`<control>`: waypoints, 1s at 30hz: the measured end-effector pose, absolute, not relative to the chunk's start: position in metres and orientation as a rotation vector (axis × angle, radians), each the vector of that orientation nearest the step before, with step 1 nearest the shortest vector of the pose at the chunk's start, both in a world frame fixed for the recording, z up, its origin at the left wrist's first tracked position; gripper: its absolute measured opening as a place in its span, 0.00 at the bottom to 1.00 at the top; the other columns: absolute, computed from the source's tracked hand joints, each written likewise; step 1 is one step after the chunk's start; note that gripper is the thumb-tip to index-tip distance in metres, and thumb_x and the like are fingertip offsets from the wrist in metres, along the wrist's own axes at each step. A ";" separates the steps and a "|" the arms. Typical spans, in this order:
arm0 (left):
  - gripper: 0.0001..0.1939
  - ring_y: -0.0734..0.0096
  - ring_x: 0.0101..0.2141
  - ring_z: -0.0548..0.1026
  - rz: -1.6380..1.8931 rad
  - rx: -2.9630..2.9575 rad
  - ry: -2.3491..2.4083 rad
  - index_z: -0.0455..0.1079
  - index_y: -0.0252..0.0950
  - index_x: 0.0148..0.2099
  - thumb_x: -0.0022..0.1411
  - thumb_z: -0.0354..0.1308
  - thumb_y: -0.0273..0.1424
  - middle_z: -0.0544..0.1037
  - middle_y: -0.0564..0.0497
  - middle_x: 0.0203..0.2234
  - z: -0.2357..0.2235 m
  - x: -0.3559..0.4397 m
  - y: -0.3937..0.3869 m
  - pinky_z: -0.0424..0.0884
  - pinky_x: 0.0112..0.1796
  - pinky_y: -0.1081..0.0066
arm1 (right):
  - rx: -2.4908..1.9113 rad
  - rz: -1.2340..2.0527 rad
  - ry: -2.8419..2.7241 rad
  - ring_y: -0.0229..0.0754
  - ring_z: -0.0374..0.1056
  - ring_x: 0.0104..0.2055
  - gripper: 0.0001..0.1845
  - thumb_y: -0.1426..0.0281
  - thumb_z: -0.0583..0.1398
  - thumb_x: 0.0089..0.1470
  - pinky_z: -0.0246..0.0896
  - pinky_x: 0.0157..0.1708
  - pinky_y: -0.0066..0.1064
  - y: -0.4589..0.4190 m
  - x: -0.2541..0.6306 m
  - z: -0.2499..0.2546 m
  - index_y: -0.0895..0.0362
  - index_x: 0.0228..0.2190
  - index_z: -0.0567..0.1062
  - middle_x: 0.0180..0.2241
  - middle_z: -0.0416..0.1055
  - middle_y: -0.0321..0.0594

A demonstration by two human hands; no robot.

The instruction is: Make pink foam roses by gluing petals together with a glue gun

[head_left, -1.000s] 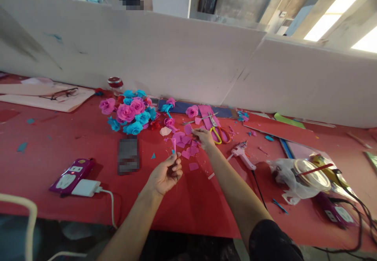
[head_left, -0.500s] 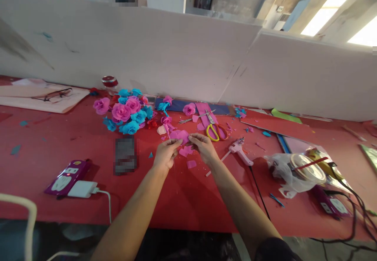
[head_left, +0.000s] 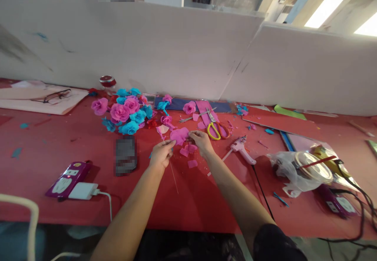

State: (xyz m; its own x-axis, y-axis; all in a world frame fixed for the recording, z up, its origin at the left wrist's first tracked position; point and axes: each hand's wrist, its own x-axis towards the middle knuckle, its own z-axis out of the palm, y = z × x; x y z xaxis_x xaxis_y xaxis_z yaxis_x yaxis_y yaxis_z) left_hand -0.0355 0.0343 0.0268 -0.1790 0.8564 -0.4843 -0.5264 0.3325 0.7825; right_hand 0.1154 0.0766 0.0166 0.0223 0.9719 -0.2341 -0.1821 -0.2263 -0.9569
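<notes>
My left hand [head_left: 161, 155] pinches a thin wire stem [head_left: 173, 174], which slants down below the fingers. A small pink paper tip shows at its upper end. My right hand [head_left: 202, 142] has thumb and finger closed at the right edge of a pink paper petal piece [head_left: 179, 136]. The left thumb reaches the lower left edge of that piece; whether it grips the paper too, I cannot tell. Loose pink petals [head_left: 187, 150] lie just below, between the hands. Beyond the right hand are yellow-handled scissors [head_left: 213, 131] and a pink glue gun [head_left: 242, 150].
Pink and blue paper flowers [head_left: 126, 112] stand bunched at the back left. A phone [head_left: 125, 155] and a purple power strip [head_left: 69, 178] lie to the left. On the right sits a lidded tub [head_left: 313, 167] in a plastic bag. A white partition [head_left: 132, 45] closes off the back.
My left hand has moved slightly left and up, and more of the wire shows below it. The hands are a little farther apart, with the pink piece more exposed between them.
</notes>
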 end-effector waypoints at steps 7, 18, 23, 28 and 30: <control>0.17 0.89 0.11 0.50 1.273 0.349 1.340 0.69 0.30 0.25 0.32 0.72 0.23 0.61 0.62 0.10 0.015 -0.039 0.052 0.44 0.15 0.78 | -1.285 1.385 -0.890 0.34 0.66 0.19 0.05 0.70 0.64 0.39 0.62 0.23 0.26 0.086 0.121 0.008 0.58 0.22 0.73 0.17 0.71 0.34; 0.19 0.88 0.15 0.53 1.303 0.617 1.215 0.74 0.33 0.35 0.39 0.71 0.34 0.69 0.58 0.19 0.049 -0.020 0.004 0.47 0.17 0.77 | -1.113 1.405 -1.086 0.35 0.67 0.22 0.10 0.65 0.66 0.40 0.59 0.23 0.25 0.022 0.127 0.041 0.57 0.26 0.76 0.20 0.72 0.34; 0.11 0.83 0.19 0.58 1.282 0.862 1.233 0.75 0.35 0.32 0.46 0.67 0.35 0.68 0.57 0.18 0.065 -0.010 -0.027 0.53 0.22 0.77 | -1.117 1.352 -1.167 0.36 0.66 0.24 0.11 0.63 0.66 0.42 0.61 0.26 0.27 -0.021 0.141 0.063 0.56 0.28 0.76 0.21 0.72 0.34; 0.11 0.81 0.23 0.61 1.256 1.013 1.215 0.74 0.37 0.37 0.50 0.65 0.35 0.71 0.56 0.24 0.078 -0.002 -0.049 0.58 0.26 0.77 | -1.080 1.287 -1.155 0.36 0.66 0.25 0.11 0.62 0.67 0.43 0.62 0.29 0.28 -0.044 0.155 0.073 0.56 0.27 0.77 0.24 0.73 0.35; 0.12 0.82 0.23 0.60 1.265 1.031 1.192 0.71 0.38 0.40 0.56 0.61 0.38 0.70 0.56 0.26 0.081 -0.001 -0.055 0.58 0.26 0.77 | -1.124 1.241 -1.106 0.35 0.65 0.24 0.11 0.61 0.66 0.44 0.60 0.28 0.28 -0.047 0.161 0.073 0.57 0.27 0.77 0.23 0.72 0.35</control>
